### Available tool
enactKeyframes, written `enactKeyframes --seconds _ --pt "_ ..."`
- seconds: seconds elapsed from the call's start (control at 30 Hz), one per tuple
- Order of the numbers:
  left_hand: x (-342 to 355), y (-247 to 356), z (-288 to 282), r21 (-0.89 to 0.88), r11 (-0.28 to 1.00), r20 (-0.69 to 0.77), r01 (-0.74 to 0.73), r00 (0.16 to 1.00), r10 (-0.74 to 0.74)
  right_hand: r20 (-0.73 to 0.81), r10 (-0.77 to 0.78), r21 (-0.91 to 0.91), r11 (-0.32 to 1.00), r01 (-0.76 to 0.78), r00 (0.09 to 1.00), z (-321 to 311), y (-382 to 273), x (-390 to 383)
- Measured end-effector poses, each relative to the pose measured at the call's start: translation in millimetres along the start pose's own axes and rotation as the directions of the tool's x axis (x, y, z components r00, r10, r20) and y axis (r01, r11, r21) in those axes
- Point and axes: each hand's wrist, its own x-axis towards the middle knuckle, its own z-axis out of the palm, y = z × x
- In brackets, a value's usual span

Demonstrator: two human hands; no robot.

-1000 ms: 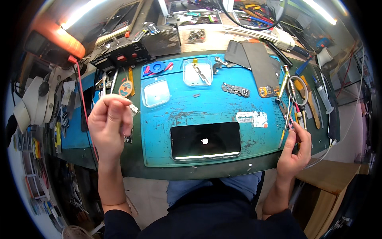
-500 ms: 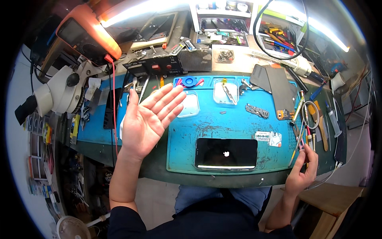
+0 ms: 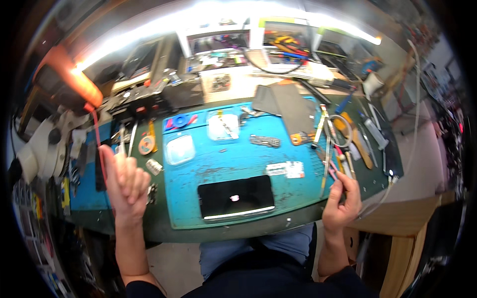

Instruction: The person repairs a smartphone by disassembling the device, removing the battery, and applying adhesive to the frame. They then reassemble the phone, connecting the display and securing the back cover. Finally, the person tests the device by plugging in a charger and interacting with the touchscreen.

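Observation:
My left hand [image 3: 126, 184] is raised over the left part of the bench, thumb pointing up and fingers curled in, with nothing visible in them. At the bench's right front, my right hand [image 3: 343, 201] pinches the end of a thin pink tool [image 3: 333, 171] between thumb and fingertips; its far end merges with other tools, so its exact kind is unclear. Between my hands, a black smartphone [image 3: 236, 196] lies on its side on the blue repair mat [image 3: 198, 166], its dark screen lit by a small white logo. Neither hand touches it.
Clear plastic trays [image 3: 181, 150], a small phone circuit board [image 3: 265, 141] and white-silver packets [image 3: 293, 169] lie on the mat. Grey sheets [image 3: 293, 111] rest at its back right, near hand tools and a coiled cable [image 3: 349, 130]. An orange multimeter [image 3: 74, 79] and white microscope [image 3: 44, 144] stand left.
My view has turned right, so the bench appears shifted left. My left hand has gone from a flat open palm to curled fingers with thumb up. My right hand keeps its pinch.

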Motion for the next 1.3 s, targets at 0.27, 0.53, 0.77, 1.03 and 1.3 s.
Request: enactKeyframes --seconds 0.27,0.53,0.77,1.03,1.3 --pt "3 -11 4 0.205 0.976 -0.044 -0.067 0.996 0.077 -0.097 -0.096 0.046 0.994 0.101 0.991 -4 0 0" --pt "4 -15 -3 0.463 0.879 -0.085 -0.111 0.982 0.169 -0.140 -0.128 0.135 0.980 0.147 0.982 -2 3 4" --pt "4 -14 -7 0.539 0.833 -0.124 -0.123 0.967 0.223 -0.091 0.038 -0.312 0.948 -0.065 0.995 -68 36 49" --pt "8 -20 -12 0.513 0.853 -0.083 -0.103 0.982 0.168 0.094 0.506 -0.765 0.588 -0.263 0.857 -127 171 126" --pt "14 -18 -33 0.556 0.826 -0.080 -0.092 0.983 0.163 0.082 0.503 -0.721 0.626 -0.297 0.861 -123 183 121"
